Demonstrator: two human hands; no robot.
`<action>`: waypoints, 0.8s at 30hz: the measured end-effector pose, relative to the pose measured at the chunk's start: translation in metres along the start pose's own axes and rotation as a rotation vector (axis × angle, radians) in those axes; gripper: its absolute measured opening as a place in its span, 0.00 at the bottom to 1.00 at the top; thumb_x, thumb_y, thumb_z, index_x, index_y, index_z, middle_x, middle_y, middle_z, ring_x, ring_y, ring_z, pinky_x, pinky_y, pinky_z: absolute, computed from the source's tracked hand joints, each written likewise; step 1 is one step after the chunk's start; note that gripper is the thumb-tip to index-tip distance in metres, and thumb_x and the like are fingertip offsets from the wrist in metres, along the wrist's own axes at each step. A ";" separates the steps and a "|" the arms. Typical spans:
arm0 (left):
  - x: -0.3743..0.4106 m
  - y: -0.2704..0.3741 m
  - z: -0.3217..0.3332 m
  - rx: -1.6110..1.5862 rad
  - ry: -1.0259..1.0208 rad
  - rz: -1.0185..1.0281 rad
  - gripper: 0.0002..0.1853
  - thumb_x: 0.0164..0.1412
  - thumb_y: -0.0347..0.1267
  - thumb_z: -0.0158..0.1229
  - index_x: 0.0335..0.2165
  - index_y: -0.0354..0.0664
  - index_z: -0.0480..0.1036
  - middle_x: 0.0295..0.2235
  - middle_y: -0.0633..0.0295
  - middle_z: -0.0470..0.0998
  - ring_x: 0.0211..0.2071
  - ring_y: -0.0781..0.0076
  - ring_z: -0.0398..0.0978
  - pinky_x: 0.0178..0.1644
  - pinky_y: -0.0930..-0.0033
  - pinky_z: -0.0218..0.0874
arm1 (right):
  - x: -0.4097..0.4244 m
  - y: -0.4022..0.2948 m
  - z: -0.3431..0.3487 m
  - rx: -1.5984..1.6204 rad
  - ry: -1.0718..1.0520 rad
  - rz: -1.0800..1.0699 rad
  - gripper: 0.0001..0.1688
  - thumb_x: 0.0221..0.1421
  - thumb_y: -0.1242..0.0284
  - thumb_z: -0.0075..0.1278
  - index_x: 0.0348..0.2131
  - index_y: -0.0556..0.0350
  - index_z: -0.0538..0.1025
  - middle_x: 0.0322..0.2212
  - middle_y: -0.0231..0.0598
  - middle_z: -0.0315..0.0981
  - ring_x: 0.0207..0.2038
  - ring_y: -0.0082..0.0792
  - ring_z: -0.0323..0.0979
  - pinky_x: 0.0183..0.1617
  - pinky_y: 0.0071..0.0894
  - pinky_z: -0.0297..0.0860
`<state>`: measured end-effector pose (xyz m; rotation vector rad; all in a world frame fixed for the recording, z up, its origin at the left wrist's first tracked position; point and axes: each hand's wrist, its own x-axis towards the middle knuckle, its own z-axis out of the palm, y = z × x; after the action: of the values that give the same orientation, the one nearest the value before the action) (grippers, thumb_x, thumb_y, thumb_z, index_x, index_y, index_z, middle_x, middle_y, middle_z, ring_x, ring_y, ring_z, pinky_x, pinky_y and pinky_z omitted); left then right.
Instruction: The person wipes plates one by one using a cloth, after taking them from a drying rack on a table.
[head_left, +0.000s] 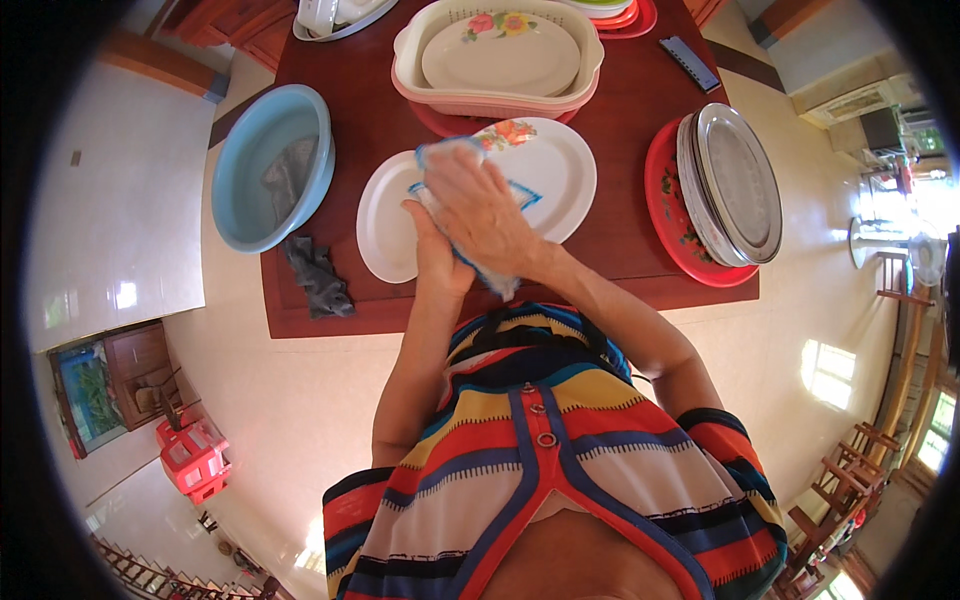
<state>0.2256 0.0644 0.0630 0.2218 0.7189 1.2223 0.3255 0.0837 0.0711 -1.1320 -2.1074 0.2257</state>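
Note:
My right hand presses a white cloth with blue edging over an oval white plate with orange flowers. Beneath and beside it, my left hand has its thumb raised; the cloth hangs between the two hands. What the left fingers grip is hidden. A plain white oval plate lies to the left, partly behind my hands.
A blue basin with a grey cloth inside stands left, a dark cloth near it. Cream tubs with a flowered plate stand beyond. Stacked metal and white plates lean on a red tray at right, below a blue box-like object.

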 end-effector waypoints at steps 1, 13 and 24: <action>0.000 0.005 -0.002 -0.006 0.013 0.023 0.37 0.56 0.61 0.31 0.55 0.49 0.54 0.54 0.62 0.60 0.55 0.65 0.58 0.58 0.63 0.49 | -0.004 -0.007 -0.003 0.072 -0.019 -0.032 0.22 0.50 0.68 0.43 0.44 0.62 0.66 0.51 0.45 0.55 0.54 0.47 0.53 0.54 0.50 0.52; -0.011 0.030 0.007 0.205 -0.062 0.170 0.36 0.60 0.55 0.33 0.56 0.38 0.52 0.55 0.57 0.59 0.55 0.64 0.58 0.58 0.61 0.51 | -0.033 0.062 -0.013 -0.121 0.149 0.248 0.23 0.48 0.75 0.45 0.46 0.66 0.65 0.52 0.55 0.52 0.56 0.54 0.50 0.58 0.46 0.50; -0.012 0.029 -0.014 0.885 -0.096 0.443 0.36 0.56 0.47 0.51 0.55 0.37 0.53 0.57 0.53 0.54 0.58 0.61 0.51 0.59 0.63 0.48 | -0.062 0.134 -0.009 0.674 0.271 0.786 0.24 0.50 0.81 0.45 0.49 0.61 0.66 0.37 0.39 0.71 0.37 0.25 0.69 0.41 0.22 0.66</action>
<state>0.1933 0.0605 0.0722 1.2127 1.1319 1.2199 0.4412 0.1140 -0.0155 -1.3874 -1.1106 0.9962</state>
